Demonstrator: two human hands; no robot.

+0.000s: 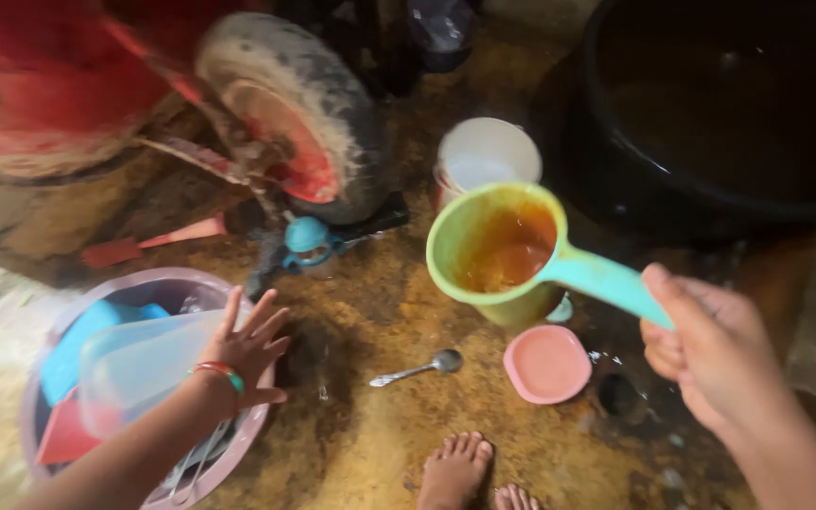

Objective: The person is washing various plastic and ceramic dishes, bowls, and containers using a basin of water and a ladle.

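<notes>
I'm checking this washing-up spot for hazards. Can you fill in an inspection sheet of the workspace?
Surface: wet, brown-stained floor; bare feet on it.
Job's things: green dipper holding brownish water; clear plastic container in a pale purple basin.
Clutter: spoon, pink lid, white bucket, small teal cup, pink spatula.
Grippers: right hand grips the dipper's handle; left hand lies open, fingers spread, against the container.
Cables: nothing seen.
Surroundings: dirty wheel of a red cart; large black tub.
</notes>
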